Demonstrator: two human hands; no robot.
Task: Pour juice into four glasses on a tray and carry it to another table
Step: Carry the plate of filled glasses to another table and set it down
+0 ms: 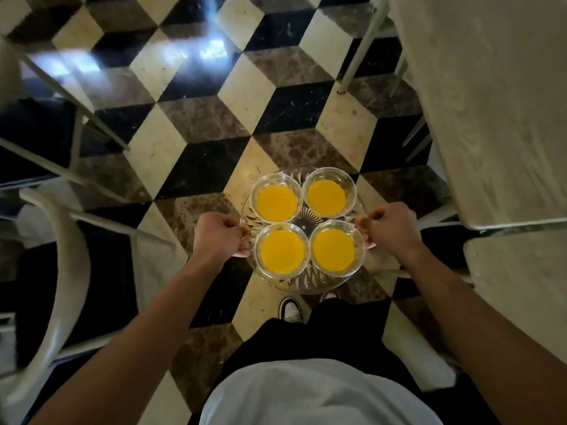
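Note:
A round clear cut-glass tray [302, 223] is held level in the air above the chequered floor, in front of my body. Several clear glasses stand on it close together, each holding orange juice: far left [276, 202], far right [326, 197], near left [282, 251], near right [333, 250]. My left hand [219, 234] grips the tray's left rim, fingers closed around it. On the right rim my right hand [392, 228] is closed the same way.
A table with a pale cloth [491, 102] runs along the right, with a pale chair seat [518, 280] below it. A white curved chair [58, 271] and metal table legs [76, 96] stand at the left. The chequered marble floor [202, 118] stretches ahead between them.

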